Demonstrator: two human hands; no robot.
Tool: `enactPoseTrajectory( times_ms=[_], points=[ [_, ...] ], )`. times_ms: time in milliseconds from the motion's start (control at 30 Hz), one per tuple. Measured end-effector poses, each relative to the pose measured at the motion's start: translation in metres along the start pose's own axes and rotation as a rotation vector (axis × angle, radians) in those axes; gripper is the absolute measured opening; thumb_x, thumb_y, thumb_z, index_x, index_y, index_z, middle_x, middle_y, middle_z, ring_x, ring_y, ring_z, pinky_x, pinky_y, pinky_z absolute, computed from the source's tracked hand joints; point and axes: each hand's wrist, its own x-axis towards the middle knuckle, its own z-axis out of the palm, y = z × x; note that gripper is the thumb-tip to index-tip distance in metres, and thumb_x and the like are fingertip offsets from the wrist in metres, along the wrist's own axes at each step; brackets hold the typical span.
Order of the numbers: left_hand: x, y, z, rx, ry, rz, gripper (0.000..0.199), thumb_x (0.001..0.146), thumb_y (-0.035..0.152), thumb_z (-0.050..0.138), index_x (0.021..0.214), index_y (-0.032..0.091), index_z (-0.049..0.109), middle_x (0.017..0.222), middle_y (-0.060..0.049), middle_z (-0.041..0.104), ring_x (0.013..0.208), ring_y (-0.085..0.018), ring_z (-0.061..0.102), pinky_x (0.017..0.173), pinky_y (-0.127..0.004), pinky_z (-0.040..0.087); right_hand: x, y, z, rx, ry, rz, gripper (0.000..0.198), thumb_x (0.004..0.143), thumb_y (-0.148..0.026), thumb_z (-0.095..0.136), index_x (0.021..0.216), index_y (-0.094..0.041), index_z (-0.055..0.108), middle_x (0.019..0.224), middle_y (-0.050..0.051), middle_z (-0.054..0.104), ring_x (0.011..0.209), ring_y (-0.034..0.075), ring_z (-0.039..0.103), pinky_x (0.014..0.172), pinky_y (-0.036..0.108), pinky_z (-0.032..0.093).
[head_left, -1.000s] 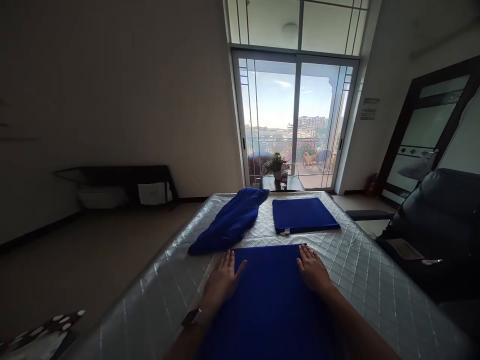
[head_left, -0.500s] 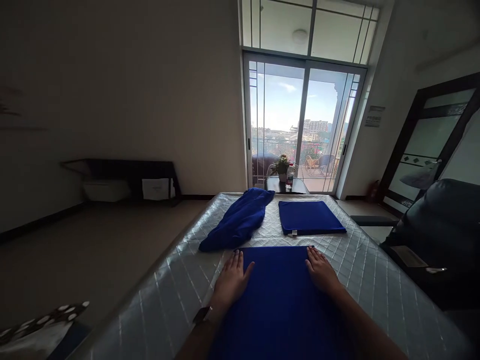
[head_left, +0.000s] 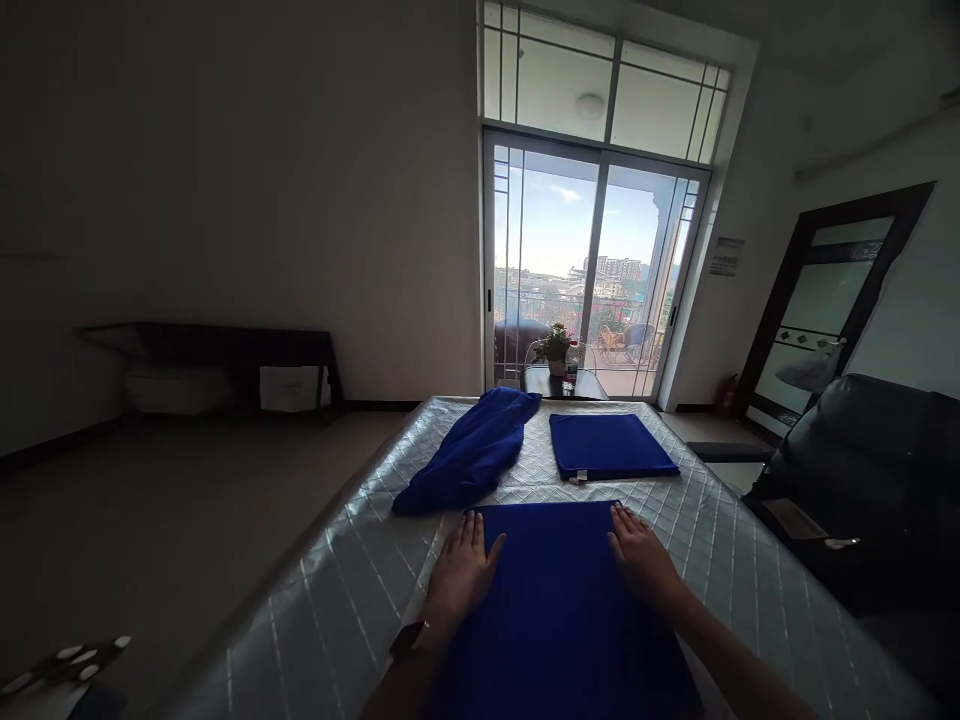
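Observation:
A flat blue cloth [head_left: 559,610] lies smooth before me, its near end running out of the frame. My left hand [head_left: 463,562] rests flat along its left edge near the far corner, fingers stretched and thumb apart. On the opposite edge, my right hand [head_left: 639,548] lies flat at the far right corner, fingers also extended. Beyond my hands, a neatly folded blue cloth [head_left: 611,446] with a small white tag sits on the right. A crumpled blue cloth [head_left: 472,450] lies to the left of it.
All the cloths lie on a silvery quilted mattress [head_left: 330,610]. Behind it stands a small dark table [head_left: 540,382] with a potted plant [head_left: 555,348] and a bottle [head_left: 571,365]. A black armchair [head_left: 862,480] is at the right, a low dark shelf [head_left: 217,350] by the left wall.
My head view has shifted slightly, so the room appears a little lower and further left. Both hands stay flat at the cloth's far corners.

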Motion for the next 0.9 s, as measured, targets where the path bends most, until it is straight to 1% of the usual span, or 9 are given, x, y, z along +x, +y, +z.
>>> enactPoseTrajectory(
  times_ms=[67,200,333,433,500,700,767,833,900],
  points=[
    [-0.001,0.001,-0.002,-0.002,-0.018,-0.015,0.092,0.096,0.068,0.016,0.150,-0.003,0.040,0.160,-0.025,0.039,0.150,-0.036,0.036,0.123,-0.049,0.034,-0.012,-0.001,0.001,0.020,-0.011,-0.009,0.065,0.101,-0.040,0.019,0.157,-0.009,0.031,0.167,0.009,0.027,0.156,0.021,0.018,0.126,0.040,0.019],
    [-0.001,0.002,-0.002,0.004,-0.041,-0.035,0.089,0.096,0.066,0.017,0.151,0.000,0.038,0.162,-0.022,0.038,0.151,-0.035,0.035,0.124,-0.048,0.032,-0.028,0.000,0.011,0.032,-0.027,0.033,0.065,0.101,-0.042,0.019,0.157,-0.012,0.030,0.167,0.007,0.026,0.156,0.020,0.017,0.127,0.039,0.019],
    [0.002,-0.002,0.008,-0.004,-0.017,-0.025,0.086,0.097,0.066,0.022,0.151,0.002,0.039,0.162,-0.022,0.038,0.151,-0.035,0.034,0.123,-0.051,0.033,-0.030,0.002,0.014,0.052,-0.051,0.049,0.066,0.101,-0.043,0.019,0.158,-0.011,0.026,0.167,0.007,0.024,0.156,0.020,0.015,0.127,0.040,0.016],
    [0.003,-0.006,0.015,-0.017,0.005,-0.024,0.082,0.098,0.063,0.024,0.151,0.003,0.040,0.161,-0.022,0.039,0.151,-0.035,0.034,0.123,-0.055,0.033,-0.031,0.001,0.009,0.087,-0.084,0.060,0.067,0.101,-0.043,0.017,0.158,-0.009,0.023,0.169,0.007,0.019,0.156,0.021,0.012,0.128,0.041,0.015],
    [0.003,-0.005,0.015,-0.022,0.003,-0.030,0.081,0.098,0.062,0.025,0.152,0.003,0.038,0.162,-0.022,0.039,0.152,-0.034,0.033,0.124,-0.054,0.032,-0.032,0.001,0.005,0.108,-0.100,0.065,0.067,0.101,-0.043,0.016,0.158,-0.009,0.021,0.169,0.006,0.015,0.156,0.021,0.011,0.128,0.041,0.014],
    [0.000,0.006,-0.002,0.053,-0.066,-0.054,0.082,0.098,0.062,0.022,0.153,0.001,0.034,0.165,-0.020,0.034,0.155,-0.031,0.026,0.127,-0.051,0.023,-0.035,0.005,0.000,0.144,-0.111,0.043,0.067,0.100,-0.041,0.020,0.158,-0.009,0.021,0.169,0.006,0.015,0.157,0.021,0.009,0.128,0.042,0.012],
    [-0.001,0.009,-0.008,0.081,-0.085,-0.053,0.081,0.099,0.060,0.021,0.153,0.001,0.034,0.164,-0.020,0.034,0.154,-0.031,0.028,0.127,-0.051,0.023,-0.035,0.007,0.002,0.151,-0.109,0.041,0.066,0.100,-0.040,0.021,0.158,-0.008,0.021,0.169,0.007,0.015,0.157,0.021,0.010,0.128,0.042,0.013],
    [-0.001,0.014,-0.013,0.113,-0.094,-0.087,0.080,0.099,0.060,0.020,0.152,0.002,0.036,0.163,-0.020,0.036,0.153,-0.032,0.031,0.126,-0.053,0.025,-0.034,0.009,0.004,0.159,-0.101,0.045,0.066,0.100,-0.038,0.021,0.158,-0.008,0.021,0.169,0.008,0.015,0.157,0.021,0.010,0.128,0.042,0.012],
    [-0.002,0.026,-0.016,0.147,-0.090,-0.099,0.080,0.100,0.059,0.017,0.152,0.002,0.037,0.163,-0.020,0.036,0.153,-0.032,0.031,0.126,-0.053,0.025,-0.034,0.010,0.008,0.169,-0.087,0.045,0.065,0.100,-0.037,0.021,0.158,-0.008,0.021,0.169,0.008,0.015,0.157,0.020,0.010,0.128,0.042,0.012]
  ],
)
